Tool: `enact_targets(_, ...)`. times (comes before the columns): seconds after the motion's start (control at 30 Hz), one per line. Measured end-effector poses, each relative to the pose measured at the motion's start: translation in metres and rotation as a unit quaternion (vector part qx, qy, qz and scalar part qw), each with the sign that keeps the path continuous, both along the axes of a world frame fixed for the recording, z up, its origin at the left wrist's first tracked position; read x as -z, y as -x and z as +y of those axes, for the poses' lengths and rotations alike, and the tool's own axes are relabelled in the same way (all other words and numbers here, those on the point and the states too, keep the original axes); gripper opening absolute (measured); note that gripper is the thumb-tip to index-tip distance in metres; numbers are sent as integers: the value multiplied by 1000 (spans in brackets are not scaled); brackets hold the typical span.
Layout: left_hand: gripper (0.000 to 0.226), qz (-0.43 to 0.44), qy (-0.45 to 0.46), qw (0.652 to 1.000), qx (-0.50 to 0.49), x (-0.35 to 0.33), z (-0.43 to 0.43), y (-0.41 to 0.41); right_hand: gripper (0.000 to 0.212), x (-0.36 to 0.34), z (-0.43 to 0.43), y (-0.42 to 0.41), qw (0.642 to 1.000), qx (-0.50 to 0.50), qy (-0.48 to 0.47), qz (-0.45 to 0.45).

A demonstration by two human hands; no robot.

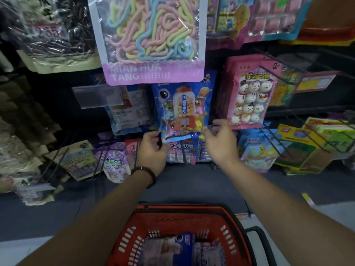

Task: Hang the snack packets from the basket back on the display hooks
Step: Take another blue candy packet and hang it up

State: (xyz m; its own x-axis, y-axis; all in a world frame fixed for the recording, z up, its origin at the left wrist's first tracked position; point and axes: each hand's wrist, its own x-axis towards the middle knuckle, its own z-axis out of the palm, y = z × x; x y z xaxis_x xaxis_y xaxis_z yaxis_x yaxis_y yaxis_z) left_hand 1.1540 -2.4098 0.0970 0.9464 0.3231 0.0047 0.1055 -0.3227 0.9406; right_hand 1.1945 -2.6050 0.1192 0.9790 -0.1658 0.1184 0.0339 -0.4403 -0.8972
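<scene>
**Both hands at the blue packet on the rack**

Both arms were stretched up from the bottom of the view to the display. The blue gumball-machine packet (184, 110) hung dead centre on the rack, and both hands were right at its lower edge.

The left hand (153, 150), with a dark bead bracelet (146, 176) at the wrist, sat at the packet's 7 o'clock corner. Its fingers (161, 150) were curled in toward the edge, but whether they actually pinched the film could not be told.

The right hand (221, 144) was at the 5 o'clock corner. Its fingers (220, 122) were apart and loosely bent, the thumb pointed at the packet, and nothing was clamped in them.

At 6 o'clock, just under that packet, a second blue soft-candy packet (182, 148) hung between the two hands. At 12 o'clock, the big pastel rope-candy packet (151, 35), lettered MIAN HUA TANG, overlapped the blue one's top. At 3 o'clock, just beside it, was the pink snowman packet (249, 93). A purple packet (113, 162) hung down at 8 o'clock. Well out at 4 o'clock, yellow-and-green boxes (307, 148) were stacked.

At 6 o'clock in the view, below the forearms, sat the red basket (172, 219). It had more snack packets (184, 248) lying in it, one of them blue and the rest too blurred to read.
</scene>
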Motion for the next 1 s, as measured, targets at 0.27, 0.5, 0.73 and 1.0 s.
enact_targets(0.27, 22, 102, -179, 952, 224, 85, 34, 141, 7, 119, 7, 150, 989, -63, -10, 134)
enact_targets(0.5, 17, 266, -257, 887, 277, 157, 51, 192, 37, 259, 29, 214, 890, -25, -37, 454)
enact_targets(0.73, 26, 359, -290, 815, 350, 188, 61, 178, 47, 339, 35, 228, 843, 30, -104, 528)
enact_targets(1.0, 15, 378, -268, 817, 344, 204, 72, 162, 46, 401, 45, 224, 810, 84, -195, 547)
